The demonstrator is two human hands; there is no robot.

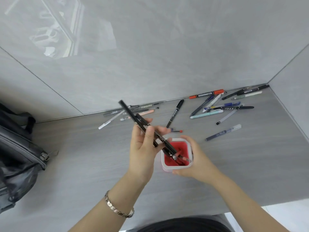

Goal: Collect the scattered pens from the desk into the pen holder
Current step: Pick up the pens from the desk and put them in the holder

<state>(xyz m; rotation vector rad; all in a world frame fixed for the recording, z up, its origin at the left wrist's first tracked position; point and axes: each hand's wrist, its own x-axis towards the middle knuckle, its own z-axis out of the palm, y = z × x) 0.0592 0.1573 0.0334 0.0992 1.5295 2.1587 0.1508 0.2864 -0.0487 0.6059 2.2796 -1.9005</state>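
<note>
A square pen holder [189, 149], white outside and red inside, stands on the grey desk [83, 161]. My right hand [194, 159] wraps its right side. My left hand [143, 146] grips two black pens [132, 115], tilted with their lower ends inside the holder's mouth. A red pen lies inside the holder. Loose pens lie by the wall: a cluster at the far right [224, 106], a black marker [175, 113], a group behind my left hand [117, 113], and a dark blue pen [223, 132].
A grey backpack [18, 158] with a zipper pull sits at the desk's left edge. Grey wall panels close off the back and the right side. The desk's front edge runs along the lower right. A bracelet is on my left wrist.
</note>
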